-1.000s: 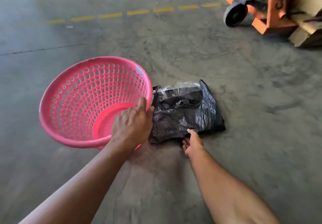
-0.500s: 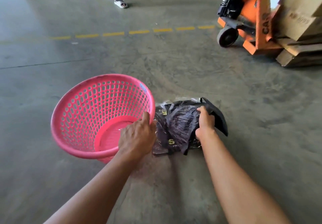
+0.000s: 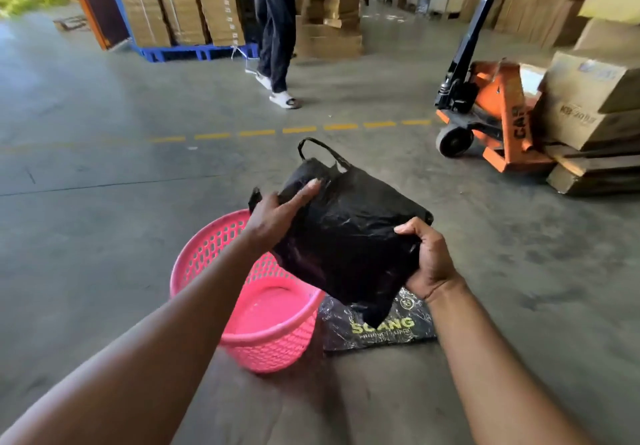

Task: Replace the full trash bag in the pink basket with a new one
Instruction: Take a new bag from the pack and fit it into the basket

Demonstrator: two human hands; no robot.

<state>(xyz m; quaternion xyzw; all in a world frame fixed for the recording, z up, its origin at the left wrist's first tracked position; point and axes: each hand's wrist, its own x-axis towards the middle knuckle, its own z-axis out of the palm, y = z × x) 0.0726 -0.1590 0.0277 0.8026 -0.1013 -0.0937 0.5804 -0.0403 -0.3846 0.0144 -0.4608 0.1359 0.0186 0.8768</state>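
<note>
Pull unevenly and the folded black bag [image 3: 346,230] could slip from your grip or open lopsided, its edge missing the rim. You hold it in the air just above the pink basket [image 3: 277,351], which stands unlined on the floor. Your left hand [image 3: 273,218] grips its upper edge, forefinger laid straight along it. Your right hand [image 3: 431,264] curls its fingers round the lower corner. Both forearms reach forward.

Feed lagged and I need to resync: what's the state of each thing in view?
pink basket: on the floor, mouth up, unlined.
black bag: folded, held above the basket.
left hand: holds the bag's left edge.
right hand: grips the bag's right corner.
bag packet: flat on the floor beside the basket.
pallet jack: loaded with cartons, handle raised.
</note>
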